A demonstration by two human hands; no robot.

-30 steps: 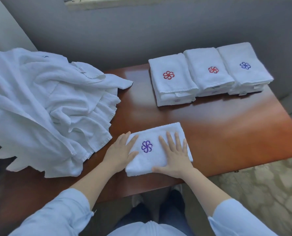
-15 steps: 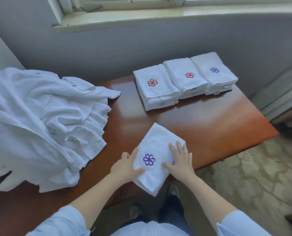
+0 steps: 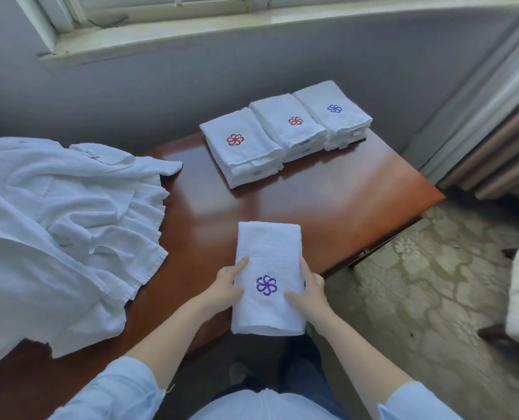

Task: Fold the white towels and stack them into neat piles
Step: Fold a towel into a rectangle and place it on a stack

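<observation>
At lower centre the folded towel, flat under both palms a second ago, is now turned lengthwise, grasped at its sides by the left hand and right hand, apparently ready for the piles at upper centre.

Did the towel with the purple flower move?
Yes. The purple-flower towel turned lengthwise and came toward the person; its near end now sticks out past the table edge.
</observation>
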